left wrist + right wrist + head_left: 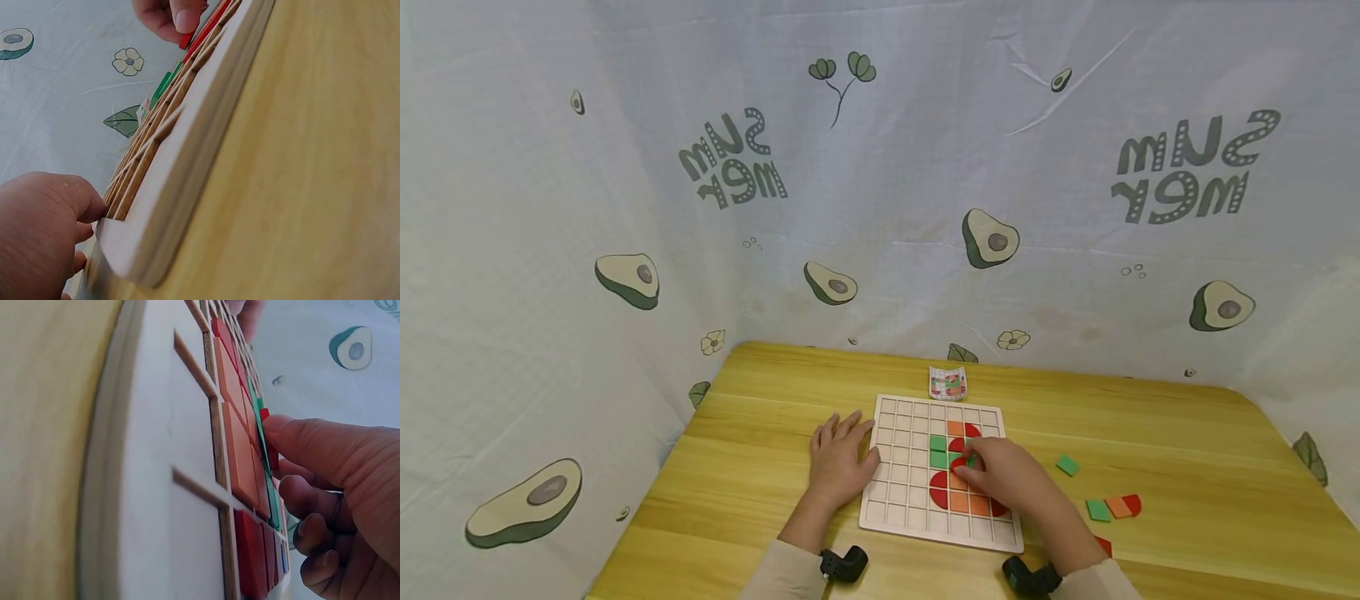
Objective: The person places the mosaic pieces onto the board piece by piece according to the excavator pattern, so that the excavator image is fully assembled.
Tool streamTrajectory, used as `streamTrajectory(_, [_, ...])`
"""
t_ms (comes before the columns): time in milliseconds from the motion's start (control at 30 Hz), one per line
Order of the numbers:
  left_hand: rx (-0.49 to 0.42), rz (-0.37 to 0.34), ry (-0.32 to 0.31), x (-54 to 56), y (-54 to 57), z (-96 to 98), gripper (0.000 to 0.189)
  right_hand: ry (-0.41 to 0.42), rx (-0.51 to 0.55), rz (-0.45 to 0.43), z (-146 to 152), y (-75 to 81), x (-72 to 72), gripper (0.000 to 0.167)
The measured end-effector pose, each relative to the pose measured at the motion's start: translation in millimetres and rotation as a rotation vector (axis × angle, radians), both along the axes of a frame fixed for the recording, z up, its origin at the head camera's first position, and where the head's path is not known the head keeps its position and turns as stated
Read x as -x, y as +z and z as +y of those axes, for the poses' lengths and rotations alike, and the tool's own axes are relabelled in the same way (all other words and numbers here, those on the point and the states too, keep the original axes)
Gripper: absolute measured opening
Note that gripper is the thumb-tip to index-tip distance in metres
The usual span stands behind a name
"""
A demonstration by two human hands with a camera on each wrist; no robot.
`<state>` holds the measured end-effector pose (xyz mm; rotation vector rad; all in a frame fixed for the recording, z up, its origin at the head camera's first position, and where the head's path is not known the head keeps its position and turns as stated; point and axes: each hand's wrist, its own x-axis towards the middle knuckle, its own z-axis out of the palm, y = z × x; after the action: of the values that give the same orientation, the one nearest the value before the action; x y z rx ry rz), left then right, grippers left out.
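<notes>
A wooden grid board (pixel 891 492) lies on the table, with green tiles (pixel 937 459), orange tiles (pixel 968 503) and rounded red tiles (pixel 938 490) set in its cells. Between thumb and index finger, my right hand (pixel 1007 471) pinches a small red tile (pixel 270 442) over the filled cells. Its other fingers are curled in the right wrist view, and it hides part of the pattern in the head view. At the board's left edge my left hand (pixel 838 461) rests with spread fingers, its thumb at the frame.
Behind the board lies a small printed pattern card (pixel 947 384). Loose on the right are a green tile (pixel 1067 465), another green tile (pixel 1098 510), an orange tile (pixel 1117 507) and red tiles (pixel 1133 504). A printed curtain (pixel 880 192) hangs behind the table.
</notes>
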<state>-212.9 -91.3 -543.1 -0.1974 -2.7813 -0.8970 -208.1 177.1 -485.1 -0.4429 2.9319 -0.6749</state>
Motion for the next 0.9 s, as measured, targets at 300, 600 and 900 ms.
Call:
streamTrajectory(300, [-0.018,0.004,0.001,-0.2,1.4,-0.3,0.047,0.041,-0.074,0.081,-16.0,-1.6,26.6,0.020])
streamTrajectory(600, [-0.020,-0.002,-0.005,-0.5,1.9,-0.1,0.047,0.023,-0.121,0.083,-31.7,-0.4,47.3,0.027])
streamTrajectory(900, [-0.002,-0.005,-0.004,0.4,1.6,0.1,0.047,-0.058,-0.146,0.048,-31.2,-1.5,55.9,0.027])
